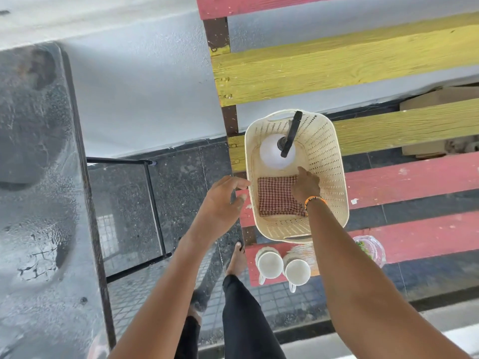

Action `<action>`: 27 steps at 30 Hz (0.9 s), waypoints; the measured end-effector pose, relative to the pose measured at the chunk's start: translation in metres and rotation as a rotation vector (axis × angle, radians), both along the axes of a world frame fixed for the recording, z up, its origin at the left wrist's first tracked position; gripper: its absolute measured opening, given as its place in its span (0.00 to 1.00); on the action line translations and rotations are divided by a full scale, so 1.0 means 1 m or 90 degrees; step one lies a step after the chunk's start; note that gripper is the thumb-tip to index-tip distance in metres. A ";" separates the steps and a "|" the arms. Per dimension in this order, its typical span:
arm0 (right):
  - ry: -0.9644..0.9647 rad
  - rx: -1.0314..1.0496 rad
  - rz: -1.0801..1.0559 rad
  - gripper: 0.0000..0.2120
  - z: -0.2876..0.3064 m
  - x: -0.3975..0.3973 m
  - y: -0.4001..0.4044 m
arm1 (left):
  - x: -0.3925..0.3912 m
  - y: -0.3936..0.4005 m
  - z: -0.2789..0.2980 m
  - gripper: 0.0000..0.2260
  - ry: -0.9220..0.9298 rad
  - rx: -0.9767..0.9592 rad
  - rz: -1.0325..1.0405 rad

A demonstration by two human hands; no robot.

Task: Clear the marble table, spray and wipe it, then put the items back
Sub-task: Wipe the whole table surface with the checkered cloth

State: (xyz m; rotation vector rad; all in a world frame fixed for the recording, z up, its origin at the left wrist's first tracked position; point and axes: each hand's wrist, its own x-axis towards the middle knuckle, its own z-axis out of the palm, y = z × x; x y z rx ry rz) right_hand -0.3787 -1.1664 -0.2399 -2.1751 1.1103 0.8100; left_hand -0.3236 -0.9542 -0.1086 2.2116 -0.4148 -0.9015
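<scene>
At centre right, the right hand [307, 185] is reaching into the basket [334, 161], fingers resting on the cloth [276, 196] beside the bottle [272, 154]. The left hand [223, 203] is hovering spread beside the rim. The table [33, 151] is lying wet at left.

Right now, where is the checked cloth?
In the head view, the red checked cloth lies folded in the cream basket on the slatted bench, right of centre, beside the spray bottle, with the right hand on it.
</scene>
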 end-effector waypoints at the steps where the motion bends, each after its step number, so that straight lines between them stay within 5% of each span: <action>1: 0.012 -0.026 0.026 0.28 -0.002 -0.001 0.000 | -0.001 0.001 0.000 0.13 0.000 0.001 0.000; 6: -0.016 -0.067 0.115 0.17 0.003 -0.011 -0.001 | -0.007 0.007 0.001 0.12 0.010 0.005 -0.001; 14: -0.250 0.027 -0.050 0.09 0.087 -0.026 0.054 | -0.026 0.031 0.016 0.13 0.052 -0.025 0.019; 21: -0.432 0.266 -0.207 0.06 0.195 -0.018 0.158 | -0.053 0.081 0.048 0.44 0.158 -0.243 0.030; 25: -0.416 0.560 -0.176 0.09 0.241 -0.016 0.221 | -0.062 0.139 0.070 0.16 -0.119 -0.210 0.283; 27: -0.418 0.565 -0.086 0.12 0.255 -0.018 0.256 | -0.066 0.181 0.085 0.08 -0.088 -0.287 0.426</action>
